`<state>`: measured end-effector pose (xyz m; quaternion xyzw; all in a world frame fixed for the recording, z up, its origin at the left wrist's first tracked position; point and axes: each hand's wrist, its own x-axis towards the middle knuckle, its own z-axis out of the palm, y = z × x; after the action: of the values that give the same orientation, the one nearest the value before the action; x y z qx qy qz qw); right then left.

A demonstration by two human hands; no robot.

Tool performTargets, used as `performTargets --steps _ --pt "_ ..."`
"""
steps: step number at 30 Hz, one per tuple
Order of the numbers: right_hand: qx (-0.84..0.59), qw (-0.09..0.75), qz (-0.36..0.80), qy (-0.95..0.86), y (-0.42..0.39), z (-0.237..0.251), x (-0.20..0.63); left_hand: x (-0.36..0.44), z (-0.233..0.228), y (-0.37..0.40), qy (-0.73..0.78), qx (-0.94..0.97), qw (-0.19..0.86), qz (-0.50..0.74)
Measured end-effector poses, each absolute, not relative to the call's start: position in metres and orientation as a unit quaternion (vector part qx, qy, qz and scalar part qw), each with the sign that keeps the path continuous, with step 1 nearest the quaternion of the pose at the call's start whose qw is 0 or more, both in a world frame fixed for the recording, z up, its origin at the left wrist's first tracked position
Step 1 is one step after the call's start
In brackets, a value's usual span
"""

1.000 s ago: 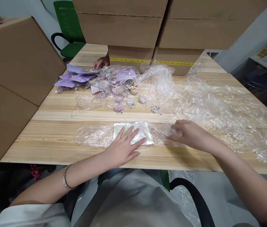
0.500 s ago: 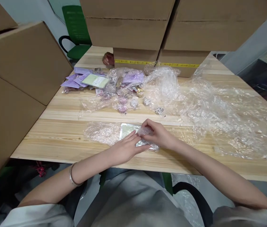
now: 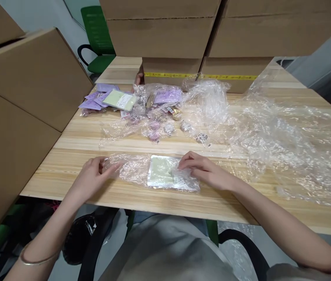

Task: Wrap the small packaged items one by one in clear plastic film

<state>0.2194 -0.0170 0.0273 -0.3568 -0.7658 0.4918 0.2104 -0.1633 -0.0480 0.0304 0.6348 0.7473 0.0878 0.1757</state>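
A flat pale green packet (image 3: 162, 174) lies on the wooden table (image 3: 142, 201) near its front edge, wrapped in a strip of clear bubble wrap (image 3: 130, 168). My right hand (image 3: 203, 170) rests on the packet's right end, pressing the folded-over wrap down with its fingers. My left hand (image 3: 93, 175) pinches the loose left end of the bubble wrap, a little way left of the packet.
Purple and green packets (image 3: 118, 99) and small wrapped pieces lie heaped mid-table. A big sheet of crumpled bubble wrap (image 3: 285, 132) covers the right side. Cardboard boxes (image 3: 31, 82) stand left and behind. Another person's hand (image 3: 138, 79) shows by the far boxes.
My right hand folded the right end of the wrap over the packet and now holds it down. My left hand left the packet and moved left to the wrap's free end.
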Motion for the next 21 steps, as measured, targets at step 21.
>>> performTargets --steps 21 --pt "-0.39 0.233 0.482 -0.749 -0.039 0.007 0.202 -0.043 0.054 -0.063 0.436 0.794 0.119 0.408"
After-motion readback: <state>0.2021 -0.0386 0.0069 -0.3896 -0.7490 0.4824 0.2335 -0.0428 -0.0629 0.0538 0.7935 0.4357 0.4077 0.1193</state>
